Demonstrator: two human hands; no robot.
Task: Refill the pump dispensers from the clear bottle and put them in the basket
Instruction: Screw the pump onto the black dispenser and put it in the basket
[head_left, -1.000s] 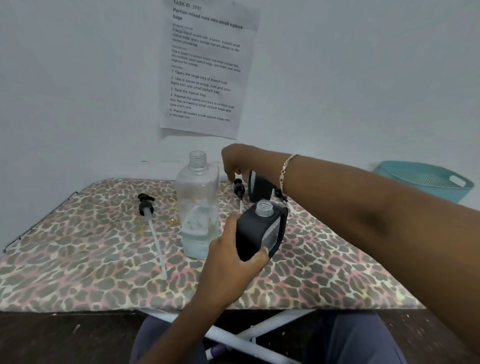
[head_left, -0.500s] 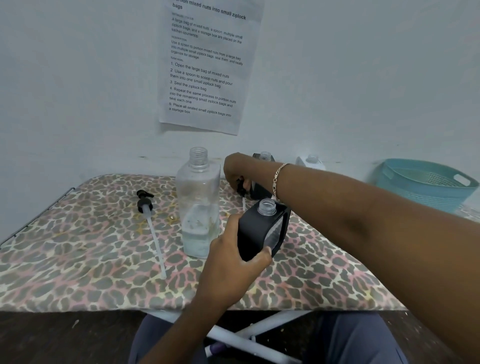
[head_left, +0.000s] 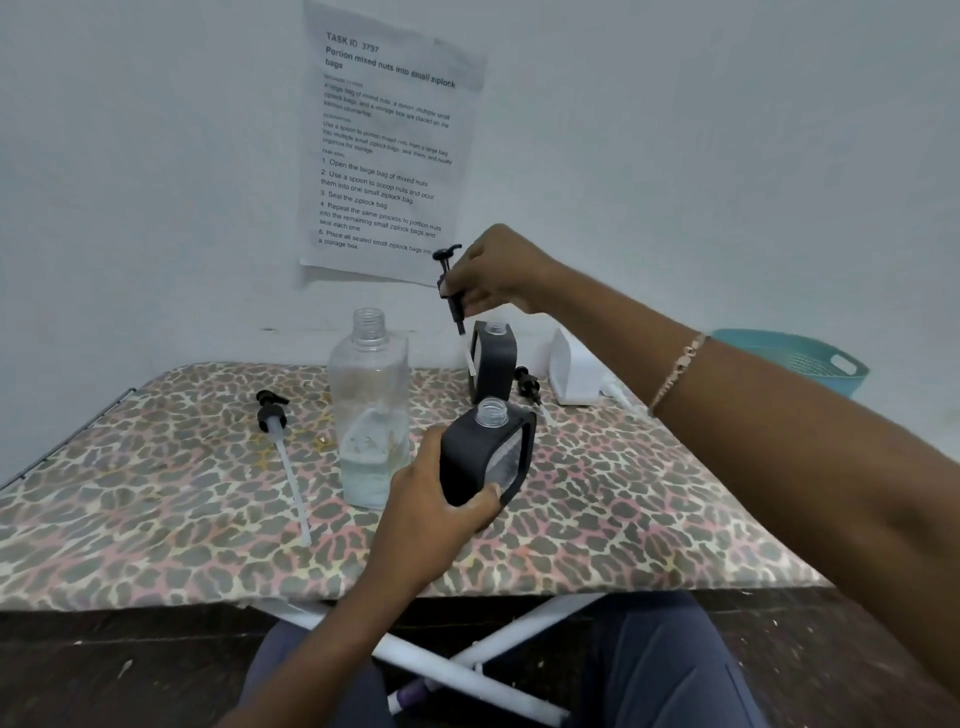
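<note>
L hand (head_left: 431, 512) grips open black dispenser (head_left: 485, 457) on table; R hand (head_left: 493, 273) pinches pump (head_left: 451, 283) aloft — capping step. Next: drop tube into neck, screw down. Basket (head_left: 810, 364) far right.

The bottle (head_left: 370, 410) stands mid-frame on the table (head_left: 156, 493). Left of it lies a loose pump (head_left: 280, 452). To its right the left hand (head_left: 431, 514) holds the front dispenser (head_left: 485, 457). Behind this stands the rear dispenser (head_left: 493, 364), and above it the right hand (head_left: 493, 273) holds a raised pump (head_left: 452, 291). The basket (head_left: 810, 358) is at the far right.
</note>
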